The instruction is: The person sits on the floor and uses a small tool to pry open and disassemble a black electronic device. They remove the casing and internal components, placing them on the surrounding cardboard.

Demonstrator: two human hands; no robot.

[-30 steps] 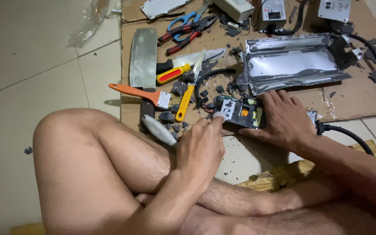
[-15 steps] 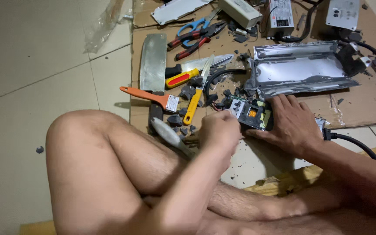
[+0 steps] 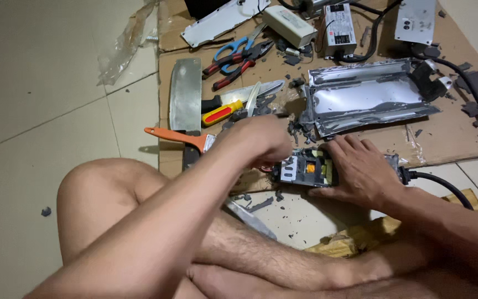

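Observation:
My left hand is closed in a fist just left of and above a small circuit board. A grey knife blade sticks out below my left forearm, apparently held in that fist. My right hand lies over the right side of the board, fingers spread, pinning it to the floor at the cardboard's edge. A black cable runs from the board to the right. Dark broken bits lie scattered around the board.
A bent shiny metal casing lies on the cardboard sheet beyond the board. To the left are a cleaver, an orange-handled tool, a yellow-red screwdriver, and pliers and scissors. My bare knee is at lower left.
My left fist has risen from beside the board to above its left end, and the blade has swung under my forearm. My right hand stays on the board.

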